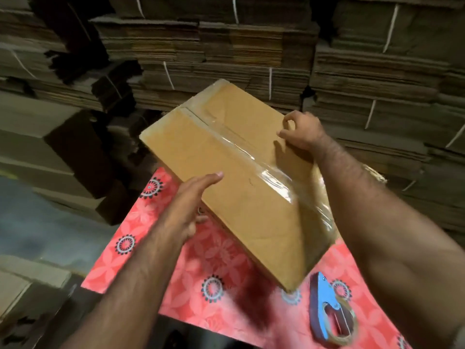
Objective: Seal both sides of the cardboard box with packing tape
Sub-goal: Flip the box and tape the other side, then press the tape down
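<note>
While the cardboard box [234, 177] hangs tilted at centre frame, its taped seam running upper left to lower right, the left hand [191, 205] steadies its near-left edge with straight fingers and the right hand [299, 133] pinches the far-right edge.

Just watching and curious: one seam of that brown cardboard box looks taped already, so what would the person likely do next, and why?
Probably turn the brown cardboard box over. Clear tape already covers the upward seam, both hands (left, right) hold the tilted box, and the blue tape dispenser lies unused on the red patterned cloth.
</note>
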A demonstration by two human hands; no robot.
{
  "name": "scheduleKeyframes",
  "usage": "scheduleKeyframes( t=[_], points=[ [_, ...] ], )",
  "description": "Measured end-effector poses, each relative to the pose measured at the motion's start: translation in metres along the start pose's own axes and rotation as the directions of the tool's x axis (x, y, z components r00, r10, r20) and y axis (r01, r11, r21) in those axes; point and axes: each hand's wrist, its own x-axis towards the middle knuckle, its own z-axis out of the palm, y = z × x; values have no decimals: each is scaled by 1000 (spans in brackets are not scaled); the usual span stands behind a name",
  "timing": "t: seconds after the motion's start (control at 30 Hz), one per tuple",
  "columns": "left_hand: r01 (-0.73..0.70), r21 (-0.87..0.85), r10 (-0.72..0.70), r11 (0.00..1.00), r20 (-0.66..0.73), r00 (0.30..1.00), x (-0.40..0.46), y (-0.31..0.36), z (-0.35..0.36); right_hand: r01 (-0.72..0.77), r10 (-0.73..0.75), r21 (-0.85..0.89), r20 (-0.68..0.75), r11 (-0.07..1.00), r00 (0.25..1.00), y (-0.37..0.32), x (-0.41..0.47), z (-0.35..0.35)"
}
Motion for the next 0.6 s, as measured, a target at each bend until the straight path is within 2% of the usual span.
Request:
scheduleKeyframes(
  t=[0.17, 0.3, 0.5, 0.57, 0.6],
  points=[
    [-37, 112, 37, 993, 7, 999, 67, 20, 6, -130, 129, 124, 13, 984, 992, 37, -39, -2],
    [-149, 350, 150, 925, 24, 988, 109, 27, 8, -225, 220, 144, 47, 964, 974, 54, -83, 11],
    [-300, 635, 237, 712, 186, 954, 136, 32, 13, -257, 281, 275, -53, 926, 958, 64, -157, 55],
    [-369, 713, 291, 596, 236, 927, 137, 28, 3, -239, 273, 283, -87, 929, 958, 60, -175, 67],
    [-412, 757, 319, 508, 279, 906, 133, 25, -5, -239, 269, 254, -89, 937, 959, 56, -183, 71]
  ],
)
